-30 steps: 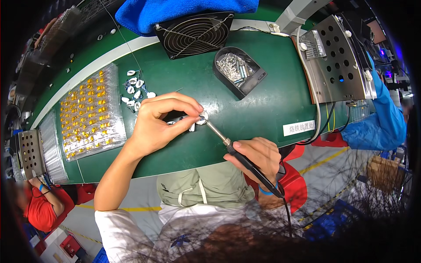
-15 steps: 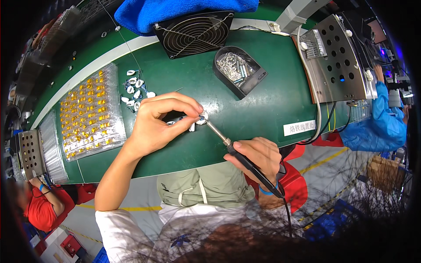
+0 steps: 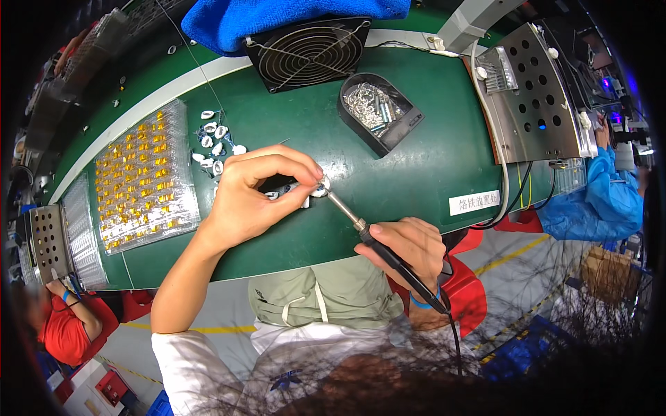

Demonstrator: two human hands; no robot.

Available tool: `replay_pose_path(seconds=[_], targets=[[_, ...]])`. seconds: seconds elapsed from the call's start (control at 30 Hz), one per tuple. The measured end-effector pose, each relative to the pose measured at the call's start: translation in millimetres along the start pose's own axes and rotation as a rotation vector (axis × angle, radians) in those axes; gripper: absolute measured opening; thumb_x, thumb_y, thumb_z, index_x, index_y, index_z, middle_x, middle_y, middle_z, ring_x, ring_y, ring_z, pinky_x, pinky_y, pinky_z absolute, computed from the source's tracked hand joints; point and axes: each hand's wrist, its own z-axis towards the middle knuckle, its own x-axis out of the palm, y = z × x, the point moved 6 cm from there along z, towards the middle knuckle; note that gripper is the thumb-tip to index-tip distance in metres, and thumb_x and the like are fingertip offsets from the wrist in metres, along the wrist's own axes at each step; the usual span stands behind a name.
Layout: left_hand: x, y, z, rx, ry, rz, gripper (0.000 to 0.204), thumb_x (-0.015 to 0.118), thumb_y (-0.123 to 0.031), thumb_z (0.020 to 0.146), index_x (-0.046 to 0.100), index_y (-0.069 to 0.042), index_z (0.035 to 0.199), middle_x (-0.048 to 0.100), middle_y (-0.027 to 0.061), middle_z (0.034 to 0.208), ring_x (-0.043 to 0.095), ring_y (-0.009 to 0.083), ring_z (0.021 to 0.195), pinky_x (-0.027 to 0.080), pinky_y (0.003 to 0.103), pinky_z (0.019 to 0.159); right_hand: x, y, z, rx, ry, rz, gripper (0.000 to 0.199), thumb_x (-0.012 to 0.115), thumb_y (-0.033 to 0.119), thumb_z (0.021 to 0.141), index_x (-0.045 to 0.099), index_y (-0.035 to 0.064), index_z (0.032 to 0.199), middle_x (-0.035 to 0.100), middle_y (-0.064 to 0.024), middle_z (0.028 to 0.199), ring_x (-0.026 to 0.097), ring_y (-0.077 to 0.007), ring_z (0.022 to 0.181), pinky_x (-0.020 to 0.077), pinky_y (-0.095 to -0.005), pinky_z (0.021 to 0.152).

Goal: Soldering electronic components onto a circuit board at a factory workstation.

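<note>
My left hand is closed in a pinch, with thumb and forefinger on a small white part with blue wire. A soldering iron lies in my right hand, gripped like a pen. Its tip meets the small part at my left fingertips; the exact contact is too small to make out. More white parts show just beyond my left hand, partly covered by it. Farther left, a loose group of white oval parts with blue wires lies on the green table.
Clear plastic trays of yellow-orange pieces lie to the left. A black fan with a blue towel stands at the back. Beside it sits a black bin of metal bits. Right stands a perforated metal box. Co-workers sit at both sides.
My hands, the soldering iron and the small part stay nearly in place. At the far right, the co-worker's raised arm in the blue sleeve has shifted lower.
</note>
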Motion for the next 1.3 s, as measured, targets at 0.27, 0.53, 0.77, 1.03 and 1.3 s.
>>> replay_pose_path(seconds=[0.27,0.53,0.77,1.03,1.3], targets=[[0.5,0.5,-0.1,0.003,-0.007,-0.004,0.017,0.076,0.016,0.079,0.072,0.003,0.089,0.074,0.0143,0.100,0.074,0.0258,0.100,0.060,0.036,0.089,-0.3,0.0,0.5,-0.002,-0.003,-0.002,0.050,0.097,0.011,0.066,0.071,-0.0006,0.107,0.074,-0.0137,0.084,0.073,-0.0262,0.067,0.0544,-0.0324,0.056],[0.6,-1.3,-0.3,0.046,0.003,0.030,0.018,0.076,0.016,0.079,0.072,0.002,0.089,0.074,0.0139,0.099,0.074,0.0253,0.099,0.060,0.036,0.089,-0.2,0.2,0.4,0.010,0.002,0.013,0.050,0.096,0.010,0.066,0.071,-0.0012,0.107,0.074,-0.0147,0.084,0.073,-0.0272,0.067,0.0544,-0.0330,0.056],[-0.7,1.2,-1.2,0.073,0.003,0.043,0.016,0.075,0.010,0.081,0.073,-0.001,0.093,0.076,0.0110,0.102,0.074,0.0223,0.095,0.059,0.033,0.084,-3.8,0.0,-0.5,0.008,-0.019,0.011,0.050,0.096,0.011,0.067,0.071,-0.0014,0.108,0.074,-0.0147,0.083,0.072,-0.0274,0.066,0.0538,-0.0329,0.055],[-0.8,3.9,-1.9,0.062,0.009,0.005,0.015,0.073,0.011,0.082,0.073,0.000,0.092,0.076,0.0120,0.102,0.075,0.0231,0.094,0.060,0.033,0.083,0.3,-1.2,-1.9,0.004,0.009,-0.001,0.049,0.096,0.011,0.067,0.071,-0.0003,0.108,0.074,-0.0136,0.082,0.072,-0.0261,0.066,0.0531,-0.0321,0.054],[-0.5,1.9,-1.7,0.063,0.009,0.043,0.015,0.073,0.010,0.081,0.073,0.000,0.092,0.076,0.0118,0.101,0.075,0.0232,0.093,0.060,0.033,0.082,0.8,-0.5,-0.8,0.000,0.003,-0.004,0.049,0.096,0.011,0.067,0.070,0.0001,0.108,0.074,-0.0134,0.084,0.072,-0.0252,0.065,0.0528,-0.0317,0.054]])
